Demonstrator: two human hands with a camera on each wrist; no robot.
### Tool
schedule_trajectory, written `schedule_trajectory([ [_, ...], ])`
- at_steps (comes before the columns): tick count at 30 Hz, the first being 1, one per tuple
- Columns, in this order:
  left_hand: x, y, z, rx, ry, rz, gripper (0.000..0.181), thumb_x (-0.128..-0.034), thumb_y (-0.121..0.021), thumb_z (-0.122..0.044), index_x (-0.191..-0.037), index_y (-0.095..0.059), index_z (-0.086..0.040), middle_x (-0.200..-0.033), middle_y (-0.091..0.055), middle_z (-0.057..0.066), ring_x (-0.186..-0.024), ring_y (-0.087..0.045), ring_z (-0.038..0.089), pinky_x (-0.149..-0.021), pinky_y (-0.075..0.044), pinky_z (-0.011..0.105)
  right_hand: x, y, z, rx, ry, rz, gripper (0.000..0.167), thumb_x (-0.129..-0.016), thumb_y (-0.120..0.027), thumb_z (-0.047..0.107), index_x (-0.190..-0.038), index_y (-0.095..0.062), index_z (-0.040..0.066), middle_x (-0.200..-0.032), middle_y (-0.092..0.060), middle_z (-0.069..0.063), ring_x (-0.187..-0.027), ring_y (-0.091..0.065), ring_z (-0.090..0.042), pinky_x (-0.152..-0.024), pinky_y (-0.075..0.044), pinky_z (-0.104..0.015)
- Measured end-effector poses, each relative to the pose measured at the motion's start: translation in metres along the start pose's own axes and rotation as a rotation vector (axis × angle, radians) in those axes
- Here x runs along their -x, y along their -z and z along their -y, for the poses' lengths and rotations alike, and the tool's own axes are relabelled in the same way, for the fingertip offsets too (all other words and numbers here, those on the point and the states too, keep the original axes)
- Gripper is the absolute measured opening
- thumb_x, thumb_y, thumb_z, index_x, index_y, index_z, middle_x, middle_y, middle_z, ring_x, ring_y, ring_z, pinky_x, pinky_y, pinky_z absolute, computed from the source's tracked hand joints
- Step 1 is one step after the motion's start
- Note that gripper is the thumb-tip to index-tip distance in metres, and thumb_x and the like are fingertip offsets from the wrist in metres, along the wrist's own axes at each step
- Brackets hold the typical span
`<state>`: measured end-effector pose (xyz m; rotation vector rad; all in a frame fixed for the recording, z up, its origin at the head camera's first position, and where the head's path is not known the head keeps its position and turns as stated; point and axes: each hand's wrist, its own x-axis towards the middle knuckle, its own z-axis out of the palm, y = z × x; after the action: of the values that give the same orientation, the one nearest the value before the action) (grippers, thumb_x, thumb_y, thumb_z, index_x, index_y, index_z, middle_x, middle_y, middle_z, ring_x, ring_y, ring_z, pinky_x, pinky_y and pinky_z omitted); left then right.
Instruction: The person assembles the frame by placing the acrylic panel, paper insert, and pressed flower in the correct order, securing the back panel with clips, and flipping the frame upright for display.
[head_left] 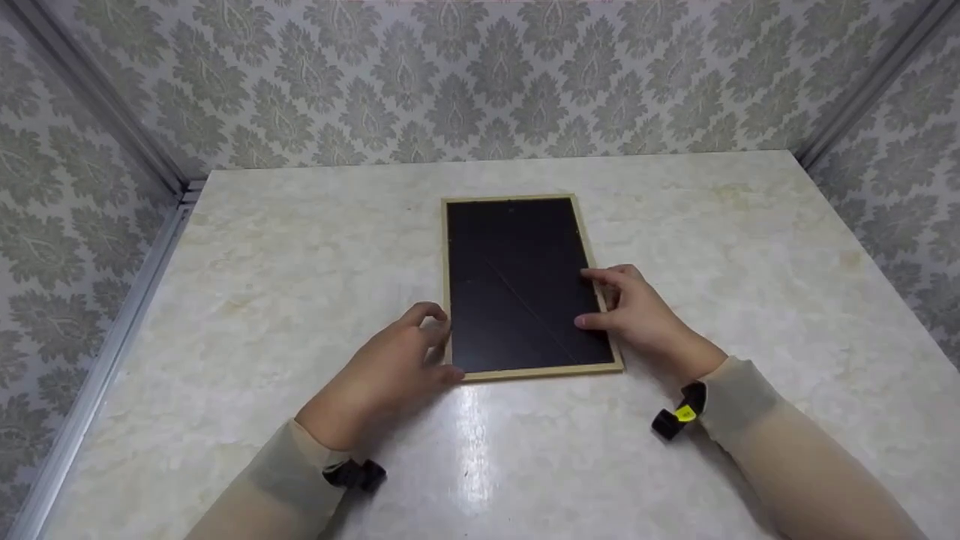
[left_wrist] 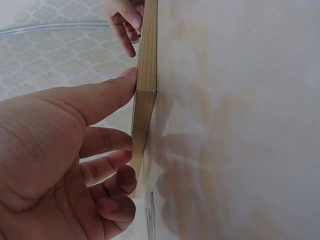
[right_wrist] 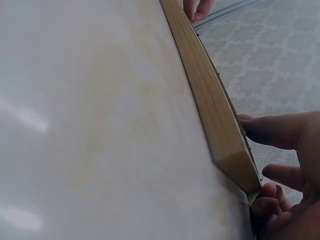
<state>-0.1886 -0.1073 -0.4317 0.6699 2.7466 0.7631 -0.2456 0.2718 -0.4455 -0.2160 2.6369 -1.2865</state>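
A picture frame (head_left: 517, 285) lies flat on the table, its black backing up inside a thin light wood rim. A faint diagonal line crosses the backing. My left hand (head_left: 394, 364) is at the near left corner, thumb on the corner and fingertips against the left side; the left wrist view shows the wooden edge (left_wrist: 147, 55) beside those fingers. My right hand (head_left: 637, 311) touches the right side, with thumb and index finger resting on the backing. In the right wrist view its other fingers (right_wrist: 267, 200) bend by the frame's outer edge.
The pale marbled table (head_left: 300, 247) reaches back to a patterned wall (head_left: 502, 75). Metal rails (head_left: 120, 360) run along the left side, where another papered panel stands. Both wrists wear black straps (head_left: 356, 474).
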Motion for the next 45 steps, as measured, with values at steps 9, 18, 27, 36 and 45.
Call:
schedule_trajectory([
  [9,0.0,0.0,0.0,-0.007,0.026,0.006,0.061,-0.1002,-0.089,-0.033,-0.151,-0.069,-0.005,-0.164,-0.054,0.005,-0.118,-0.072,0.028,-0.107,-0.059,0.048,0.001,-0.004,0.0,0.026,-0.026,0.012,0.097,-0.094,-0.094,0.023,-0.173,-0.042,0.0,-0.152,-0.041,-0.024,-0.119,-0.045,-0.03,-0.106,-0.04,-0.042],
  [18,0.0,0.001,-0.004,-0.073,0.009,0.002,0.052,-0.099,-0.09,-0.031,-0.139,-0.075,-0.001,-0.158,-0.059,0.012,-0.128,-0.072,0.037,-0.106,-0.06,0.053,-0.001,0.003,0.001,0.063,-0.015,0.04,0.081,-0.1,-0.089,0.025,-0.168,-0.051,0.002,-0.15,-0.043,-0.02,-0.105,-0.051,-0.025,-0.089,-0.044,-0.034],
  [27,-0.001,0.004,-0.004,-0.116,-0.055,-0.013,0.026,-0.0991,-0.09,-0.031,-0.103,-0.078,-0.008,-0.151,-0.066,0.016,-0.126,-0.073,0.039,-0.102,-0.062,0.051,-0.008,0.029,-0.014,0.168,0.152,-0.019,0.031,-0.114,-0.068,0.014,-0.141,-0.079,0.006,-0.153,-0.068,-0.017,-0.142,-0.065,-0.04,-0.117,-0.055,-0.057],
  [36,0.0,0.004,-0.005,-0.099,-0.041,-0.02,0.053,-0.0997,-0.089,-0.033,-0.141,-0.077,-0.001,-0.156,-0.062,0.015,-0.133,-0.071,0.038,-0.109,-0.06,0.053,-0.02,0.045,-0.011,0.463,0.332,-0.018,0.024,-0.108,-0.079,0.02,-0.129,-0.087,0.014,-0.148,-0.077,-0.006,-0.141,-0.067,-0.034,-0.123,-0.051,-0.057],
  [45,-0.001,0.003,-0.007,-0.093,-0.03,-0.022,0.051,-0.0986,-0.09,-0.035,-0.137,-0.079,-0.003,-0.156,-0.064,0.013,-0.136,-0.07,0.038,-0.111,-0.06,0.053,-0.028,0.055,0.001,0.725,0.559,0.049,0.015,-0.1,-0.087,0.018,-0.113,-0.091,0.011,-0.13,-0.085,-0.009,-0.123,-0.079,-0.033,-0.107,-0.063,-0.053],
])
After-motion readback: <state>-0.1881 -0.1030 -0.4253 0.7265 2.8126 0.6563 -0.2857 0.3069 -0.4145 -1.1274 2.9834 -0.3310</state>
